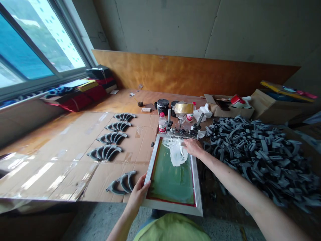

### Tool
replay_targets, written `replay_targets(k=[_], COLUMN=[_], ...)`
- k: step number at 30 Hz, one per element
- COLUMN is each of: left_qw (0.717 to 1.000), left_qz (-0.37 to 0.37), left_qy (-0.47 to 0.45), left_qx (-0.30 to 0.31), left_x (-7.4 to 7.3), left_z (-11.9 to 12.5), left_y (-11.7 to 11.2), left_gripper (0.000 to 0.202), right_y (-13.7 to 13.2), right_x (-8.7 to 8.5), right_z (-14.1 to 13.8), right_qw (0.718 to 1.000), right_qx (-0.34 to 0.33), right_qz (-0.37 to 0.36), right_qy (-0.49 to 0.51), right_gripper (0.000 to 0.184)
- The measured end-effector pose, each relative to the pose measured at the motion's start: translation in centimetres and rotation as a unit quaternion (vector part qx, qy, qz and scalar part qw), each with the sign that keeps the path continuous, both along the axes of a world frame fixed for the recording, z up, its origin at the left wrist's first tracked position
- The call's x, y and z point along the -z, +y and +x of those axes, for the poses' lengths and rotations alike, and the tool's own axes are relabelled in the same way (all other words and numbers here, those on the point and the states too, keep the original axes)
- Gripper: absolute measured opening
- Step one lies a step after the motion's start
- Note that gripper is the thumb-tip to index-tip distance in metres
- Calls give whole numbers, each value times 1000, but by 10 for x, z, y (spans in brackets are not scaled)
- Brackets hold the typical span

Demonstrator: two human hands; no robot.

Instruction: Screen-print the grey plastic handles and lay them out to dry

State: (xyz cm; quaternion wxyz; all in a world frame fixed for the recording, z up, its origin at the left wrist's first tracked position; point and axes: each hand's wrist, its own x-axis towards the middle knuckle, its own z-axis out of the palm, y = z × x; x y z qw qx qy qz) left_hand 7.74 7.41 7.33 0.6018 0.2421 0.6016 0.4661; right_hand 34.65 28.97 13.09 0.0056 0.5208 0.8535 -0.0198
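Observation:
A silk-screen frame [173, 175] with green mesh and a red taped border lies tilted up in front of me, its far edge held in a metal hinge clamp [182, 133]. My left hand [138, 194] grips the frame's near left edge. A thick smear of white ink [176, 152] covers the upper mesh. My right hand [193, 148] rests at the mesh's upper right beside the ink, and its fingers hide whatever lies beneath them. To the left, several rows of curved grey moulded parts [107, 152] lie on the cardboard.
A large heap of dark grey moulded parts [260, 160] fills the table's right side. Beyond the clamp stand a water bottle [162, 124], black ink tins [163, 106] and a roll of tape [184, 108]. Cardboard boxes [225, 108] sit behind, and a window [37, 43] lies left.

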Motion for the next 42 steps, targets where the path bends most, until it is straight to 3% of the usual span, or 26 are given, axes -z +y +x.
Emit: replay_targets(k=[5, 10, 16, 20, 24, 30, 34, 37, 40, 42], left_qw=[1000, 1000, 1000, 999, 998, 999, 1000, 999, 1000, 999], left_qz=[10, 5, -9, -10, -9, -14, -11, -5, -6, -12], left_qy=[6, 13, 15, 20, 38, 25, 23, 24, 12, 1], left_qx=[1, -8, -21, -30, -46, -36, -18, -20, -24, -29], left_x=[3, 1, 0, 3, 9, 6, -2, -5, -7, -7], left_z=[2, 4, 5, 7, 8, 6, 5, 5, 6, 6], left_y=[2, 2, 3, 3, 2, 2, 3, 3, 3, 2], left_gripper=[67, 66, 69, 67, 67, 69, 69, 69, 68, 68], right_y=[-6, -11, -32, -44, -55, -57, -39, -40, -62, -79], right_x=[-6, 15, 25, 21, 20, 6, 0, 16, 38, 44], right_z=[-4, -14, -21, -9, 10, 21, 8, -1, 2, 11], right_qw=[999, 998, 994, 973, 960, 951, 964, 973, 970, 963], right_qx=[46, 64, -95, -213, -269, -296, -231, -176, -197, -223], right_qz=[-12, 15, 9, -7, -17, -43, -35, 19, 38, 29], right_qy=[-2, 12, 62, 82, 80, 76, 124, 145, 141, 149], right_gripper=[21, 15, 14, 21, 24, 24, 16, 19, 30, 33])
